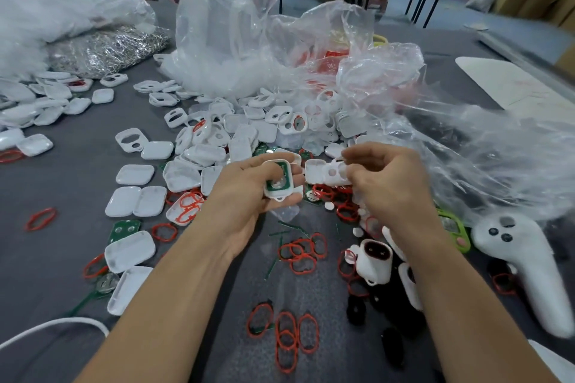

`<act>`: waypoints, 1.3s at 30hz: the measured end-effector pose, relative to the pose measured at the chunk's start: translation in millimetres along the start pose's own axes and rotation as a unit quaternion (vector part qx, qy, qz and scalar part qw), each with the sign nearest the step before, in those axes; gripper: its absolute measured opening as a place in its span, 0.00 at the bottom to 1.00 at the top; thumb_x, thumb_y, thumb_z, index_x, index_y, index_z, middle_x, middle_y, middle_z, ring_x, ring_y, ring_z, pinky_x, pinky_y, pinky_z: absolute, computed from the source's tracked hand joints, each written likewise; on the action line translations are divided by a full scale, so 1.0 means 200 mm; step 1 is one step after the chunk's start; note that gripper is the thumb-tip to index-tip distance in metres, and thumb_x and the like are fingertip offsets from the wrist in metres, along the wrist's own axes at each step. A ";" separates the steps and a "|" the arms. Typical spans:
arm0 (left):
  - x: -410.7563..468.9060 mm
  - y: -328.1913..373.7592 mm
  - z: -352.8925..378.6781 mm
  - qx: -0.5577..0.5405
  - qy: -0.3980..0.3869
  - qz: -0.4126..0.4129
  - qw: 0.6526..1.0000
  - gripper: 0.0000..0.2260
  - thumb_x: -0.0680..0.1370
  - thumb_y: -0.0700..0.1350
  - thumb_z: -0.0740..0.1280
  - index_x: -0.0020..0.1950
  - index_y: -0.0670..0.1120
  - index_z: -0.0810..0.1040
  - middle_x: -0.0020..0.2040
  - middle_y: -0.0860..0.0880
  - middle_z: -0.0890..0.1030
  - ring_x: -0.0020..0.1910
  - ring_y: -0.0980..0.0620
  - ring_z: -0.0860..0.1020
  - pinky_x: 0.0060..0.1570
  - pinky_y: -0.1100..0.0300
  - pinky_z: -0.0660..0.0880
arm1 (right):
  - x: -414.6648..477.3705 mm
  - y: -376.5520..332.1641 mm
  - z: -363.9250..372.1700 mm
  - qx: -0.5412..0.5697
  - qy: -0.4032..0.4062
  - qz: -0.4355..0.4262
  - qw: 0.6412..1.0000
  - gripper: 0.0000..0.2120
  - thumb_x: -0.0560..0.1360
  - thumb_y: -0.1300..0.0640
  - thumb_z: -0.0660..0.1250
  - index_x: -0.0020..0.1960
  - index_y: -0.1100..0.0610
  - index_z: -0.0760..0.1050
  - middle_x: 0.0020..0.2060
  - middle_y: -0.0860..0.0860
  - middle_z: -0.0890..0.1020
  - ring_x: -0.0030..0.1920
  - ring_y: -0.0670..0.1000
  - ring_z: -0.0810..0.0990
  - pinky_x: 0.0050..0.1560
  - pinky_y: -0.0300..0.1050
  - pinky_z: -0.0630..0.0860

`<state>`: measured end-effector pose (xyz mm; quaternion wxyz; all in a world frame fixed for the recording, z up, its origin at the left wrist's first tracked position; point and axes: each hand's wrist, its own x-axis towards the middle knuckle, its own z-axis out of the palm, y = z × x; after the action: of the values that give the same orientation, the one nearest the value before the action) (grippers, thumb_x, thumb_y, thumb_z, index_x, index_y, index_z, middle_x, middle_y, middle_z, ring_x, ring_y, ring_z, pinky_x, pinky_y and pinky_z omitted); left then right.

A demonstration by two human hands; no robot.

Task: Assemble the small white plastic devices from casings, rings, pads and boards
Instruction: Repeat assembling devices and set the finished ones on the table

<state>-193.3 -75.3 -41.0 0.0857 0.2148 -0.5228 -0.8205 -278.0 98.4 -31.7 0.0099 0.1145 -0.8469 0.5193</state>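
Grip: left hand round glossy casing

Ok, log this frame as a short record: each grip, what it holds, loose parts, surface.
Left grip: holds open casing half with green board seated inside
Right grip: pinches holed casing cover
Assembly: the two pieces are side by side, not yet closed together
Loose parts: red rings, white casing pile
Surface: grey table
Background: clear plastic bags
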 end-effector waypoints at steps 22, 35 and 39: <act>0.03 0.06 -0.09 -0.107 0.000 -0.044 0.993 0.15 0.80 0.33 0.61 0.43 0.40 0.88 0.49 0.37 0.87 0.49 0.45 0.87 0.37 0.54 0.84 | 0.14 -0.23 0.16 -0.384 -0.220 -0.107 0.890 0.13 0.76 0.57 0.71 0.59 0.47 0.84 0.58 0.47 0.85 0.58 0.51 0.82 0.61 0.47 0.79; 0.02 0.07 -0.09 -0.084 -0.003 -0.042 0.996 0.10 0.81 0.36 0.62 0.53 0.37 0.84 0.49 0.39 0.87 0.49 0.46 0.87 0.37 0.54 0.84 | 0.05 -0.19 0.09 -0.396 -0.225 -0.107 0.884 0.12 0.74 0.49 0.74 0.58 0.45 0.84 0.57 0.48 0.84 0.58 0.52 0.80 0.60 0.47 0.77; 0.00 0.08 -0.07 -0.083 -0.019 -0.050 0.995 0.10 0.83 0.38 0.62 0.51 0.38 0.83 0.49 0.39 0.87 0.48 0.46 0.87 0.38 0.53 0.85 | 0.01 -0.19 0.06 -0.409 -0.226 -0.112 0.877 0.10 0.72 0.59 0.76 0.48 0.46 0.82 0.45 0.47 0.82 0.50 0.52 0.82 0.48 0.43 0.75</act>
<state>-188.7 -92.8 -31.5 0.0522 0.2173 -0.4426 -0.8684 -270.5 70.8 -2.8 -0.0781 0.3087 -0.9444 0.0818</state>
